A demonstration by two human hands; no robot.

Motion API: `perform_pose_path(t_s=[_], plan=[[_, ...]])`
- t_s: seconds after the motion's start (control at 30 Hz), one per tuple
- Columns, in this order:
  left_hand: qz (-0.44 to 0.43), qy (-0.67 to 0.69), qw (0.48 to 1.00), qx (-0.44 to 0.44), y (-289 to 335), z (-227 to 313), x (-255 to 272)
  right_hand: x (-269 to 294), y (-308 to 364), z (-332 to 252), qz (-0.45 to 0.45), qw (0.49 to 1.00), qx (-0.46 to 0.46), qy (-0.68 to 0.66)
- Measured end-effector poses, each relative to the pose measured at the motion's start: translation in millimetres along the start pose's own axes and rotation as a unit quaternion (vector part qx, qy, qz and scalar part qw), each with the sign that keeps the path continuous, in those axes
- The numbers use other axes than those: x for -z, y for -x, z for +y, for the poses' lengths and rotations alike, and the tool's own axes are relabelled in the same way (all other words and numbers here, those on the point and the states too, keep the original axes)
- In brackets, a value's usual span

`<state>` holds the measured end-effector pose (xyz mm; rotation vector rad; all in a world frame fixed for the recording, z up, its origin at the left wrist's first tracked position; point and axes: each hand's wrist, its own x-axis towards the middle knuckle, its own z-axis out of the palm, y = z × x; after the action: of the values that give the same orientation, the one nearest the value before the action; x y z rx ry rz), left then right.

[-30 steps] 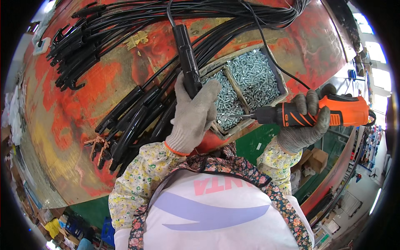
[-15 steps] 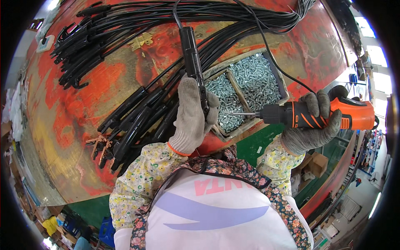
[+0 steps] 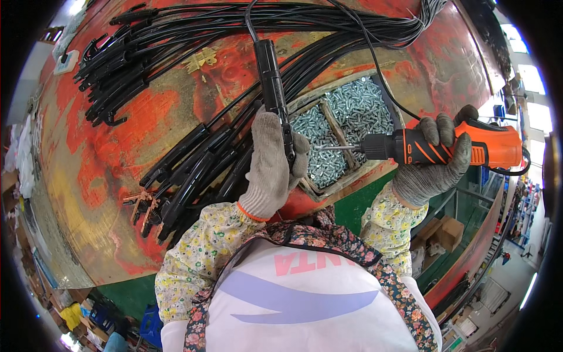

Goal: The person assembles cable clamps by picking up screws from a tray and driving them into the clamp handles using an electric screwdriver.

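Observation:
In a grey knit glove, my left hand point(image 3: 264, 170) is closed round a black welding electrode holder point(image 3: 270, 76), which stands lengthwise with its cable running to the far edge. My right hand point(image 3: 428, 179), also gloved, grips an orange and black electric screwdriver point(image 3: 492, 144) lying level. Its thin bit point(image 3: 340, 148) points left at the holder's near end, over a box of screws. Whether the tip touches the holder or a screw is hidden by my left fingers. More black holders point(image 3: 193, 170), some with copper-coloured jaws point(image 3: 141, 202), lie left of my left hand.
A two-part box point(image 3: 328, 120) full of silvery screws sits under the bit. Another bundle of black handles point(image 3: 111, 76) and coiled cables point(image 3: 404, 29) covers the table's far side. The screwdriver's cord point(image 3: 375, 61) crosses above the box. Cardboard boxes point(image 3: 448, 233) stand low at right.
My right hand has brought the screwdriver a little to the left and away from me, so its bit is closer to the holder. My left hand has hardly moved.

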<state>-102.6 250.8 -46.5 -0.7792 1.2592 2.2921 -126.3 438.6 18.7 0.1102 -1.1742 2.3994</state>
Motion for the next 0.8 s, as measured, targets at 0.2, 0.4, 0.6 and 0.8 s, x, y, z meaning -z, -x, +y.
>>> perform_pose_path(t_s=[0.2,0.4,0.6,0.8], plan=[[0.006,-0.026,1.000,-0.003,2,1,-1,-16,2,-3,-0.059,0.991,-0.042,-0.115],[0.017,-0.022,1.000,0.000,4,4,-3,-17,7,10,-0.071,0.997,-0.014,-0.041],[0.031,0.003,0.999,0.009,0,-1,-1,-25,18,22,-0.075,0.997,0.007,-0.021],[0.041,0.019,0.999,-0.002,-1,-1,-2,-38,24,17,-0.097,0.995,0.015,0.028]])
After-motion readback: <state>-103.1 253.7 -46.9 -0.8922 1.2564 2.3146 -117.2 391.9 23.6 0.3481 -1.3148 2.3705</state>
